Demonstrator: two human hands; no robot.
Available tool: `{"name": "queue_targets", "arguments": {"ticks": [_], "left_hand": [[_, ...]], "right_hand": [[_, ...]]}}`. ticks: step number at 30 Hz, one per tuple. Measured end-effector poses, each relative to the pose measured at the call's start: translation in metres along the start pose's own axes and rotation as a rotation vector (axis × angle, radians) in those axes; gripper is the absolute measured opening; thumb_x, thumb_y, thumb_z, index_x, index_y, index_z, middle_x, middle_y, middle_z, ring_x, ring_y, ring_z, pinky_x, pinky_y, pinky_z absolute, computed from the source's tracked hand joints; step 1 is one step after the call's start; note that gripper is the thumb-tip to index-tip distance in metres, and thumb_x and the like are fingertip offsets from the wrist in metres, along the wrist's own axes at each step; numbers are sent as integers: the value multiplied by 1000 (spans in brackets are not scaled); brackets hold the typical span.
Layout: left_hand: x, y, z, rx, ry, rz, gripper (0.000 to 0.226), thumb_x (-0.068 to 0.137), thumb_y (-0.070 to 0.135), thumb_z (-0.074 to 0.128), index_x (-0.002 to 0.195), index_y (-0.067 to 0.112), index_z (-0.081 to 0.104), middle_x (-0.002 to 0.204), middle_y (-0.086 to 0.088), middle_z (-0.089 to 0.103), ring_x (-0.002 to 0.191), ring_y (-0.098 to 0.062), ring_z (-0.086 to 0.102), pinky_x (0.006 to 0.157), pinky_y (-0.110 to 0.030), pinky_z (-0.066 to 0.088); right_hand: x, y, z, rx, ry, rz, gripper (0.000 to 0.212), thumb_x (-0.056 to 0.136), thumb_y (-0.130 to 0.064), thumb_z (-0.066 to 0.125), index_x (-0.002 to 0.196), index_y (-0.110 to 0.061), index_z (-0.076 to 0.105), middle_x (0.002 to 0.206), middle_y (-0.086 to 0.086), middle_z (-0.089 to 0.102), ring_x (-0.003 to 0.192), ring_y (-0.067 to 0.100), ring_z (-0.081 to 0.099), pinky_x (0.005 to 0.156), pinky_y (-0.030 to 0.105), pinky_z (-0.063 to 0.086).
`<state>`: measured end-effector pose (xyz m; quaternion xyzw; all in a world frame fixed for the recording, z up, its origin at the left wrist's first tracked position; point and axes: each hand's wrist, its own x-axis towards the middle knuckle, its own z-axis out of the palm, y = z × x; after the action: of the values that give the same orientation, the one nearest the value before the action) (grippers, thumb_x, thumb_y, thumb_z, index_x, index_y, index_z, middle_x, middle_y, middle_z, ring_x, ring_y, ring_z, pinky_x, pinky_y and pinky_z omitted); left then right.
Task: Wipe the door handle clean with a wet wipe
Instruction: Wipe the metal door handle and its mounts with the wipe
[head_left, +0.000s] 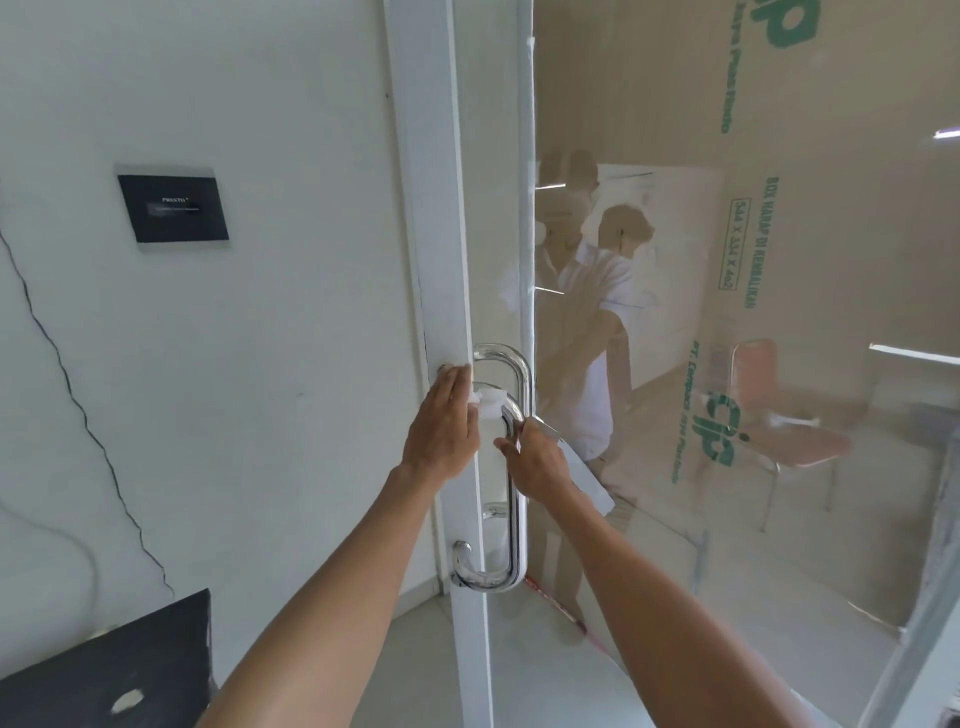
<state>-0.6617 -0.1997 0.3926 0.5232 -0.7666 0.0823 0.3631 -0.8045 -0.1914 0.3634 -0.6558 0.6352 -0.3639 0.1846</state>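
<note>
Pressing the wipe (488, 400) to the top of the handle (518, 519) with the flat left hand (441, 423), gripping just below with the right hand (537, 460). Probably early: lower length unwiped.

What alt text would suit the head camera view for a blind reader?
A left hand presses a wet wipe against the upper part of a chrome door handle on a glass door; the right hand grips the bar below.

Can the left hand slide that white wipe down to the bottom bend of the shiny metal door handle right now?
Probably not yet. The right hand grips the shiny metal door handle just below the white wet wipe that the left hand presses, blocking the way down.
</note>
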Motion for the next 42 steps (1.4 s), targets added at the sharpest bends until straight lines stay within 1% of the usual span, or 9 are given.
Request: {"name": "queue_targets", "arguments": {"ticks": [4, 9, 14, 18, 21, 25, 29, 36, 42], "left_hand": [[12, -3, -5, -109, -49, -166, 52, 102, 28, 32, 148, 4, 31, 157, -10, 28, 146, -23, 28, 119, -37, 27], [6, -3, -3, -34, -39, 79, 48, 99, 13, 37, 147, 4, 37, 155, -8, 36, 148, -19, 24, 118, -28, 23], [15, -5, -5, -68, -20, -91, 45, 103, 22, 34, 142, 2, 41, 151, -10, 39, 141, -23, 36, 114, -33, 31], [12, -4, -4, 12, -41, 69, 47, 102, 23, 37, 142, -1, 41, 149, -15, 42, 143, -26, 32, 119, -32, 24], [18, -8, -9, -8, -78, -12, 46, 104, 26, 32, 141, 0, 43, 149, -14, 43, 141, -25, 37, 117, -34, 28], [17, 1, -10, -29, -28, -103, 44, 103, 25, 31, 139, 3, 42, 142, -14, 47, 129, -28, 47, 104, -38, 41], [5, 2, -12, -13, -11, 100, 27, 94, 16, 41, 119, 7, 43, 115, -13, 58, 107, -31, 55, 78, -37, 51], [8, -15, -24, -94, -7, 27, 40, 96, 45, 49, 119, 12, 52, 118, -4, 63, 102, -24, 61, 81, -36, 53], [3, -8, -24, -96, 1, 145, 48, 86, 46, 65, 124, 16, 63, 124, 1, 66, 109, -17, 63, 91, -32, 53]], "right_hand": [[1, -1, 0, 4, -6, 12, 28, 96, -35, 53, 107, -10, 48, 107, 13, 63, 103, 34, 58, 74, 33, 36], [0, -1, 1, 5, 9, 7, 29, 96, -34, 54, 107, -7, 48, 106, 13, 63, 102, 34, 58, 74, 33, 37], [0, 0, 2, -5, 5, 3, 30, 96, -34, 53, 108, -8, 49, 108, 12, 63, 104, 33, 58, 78, 35, 40], [-2, 0, 2, -29, 15, -1, 33, 96, -36, 52, 112, -7, 49, 111, 12, 64, 106, 33, 59, 83, 39, 45], [-4, 0, 2, -27, 14, -10, 31, 96, -35, 52, 110, -8, 48, 109, 11, 65, 104, 33, 59, 81, 38, 45], [-6, 2, 2, -25, 18, -18, 30, 96, -36, 52, 107, -8, 48, 106, 11, 65, 101, 32, 60, 78, 37, 44], [-6, 2, 2, -34, 13, -22, 30, 96, -37, 52, 108, -9, 48, 107, 12, 64, 102, 33, 60, 76, 36, 42], [-10, 3, 2, -31, 17, -19, 30, 96, -37, 51, 108, -9, 48, 106, 11, 64, 100, 32, 60, 79, 38, 45], [-13, 6, 2, -3, 8, -35, 25, 95, -37, 52, 99, -14, 44, 97, 6, 60, 97, 31, 58, 73, 34, 40]]}}
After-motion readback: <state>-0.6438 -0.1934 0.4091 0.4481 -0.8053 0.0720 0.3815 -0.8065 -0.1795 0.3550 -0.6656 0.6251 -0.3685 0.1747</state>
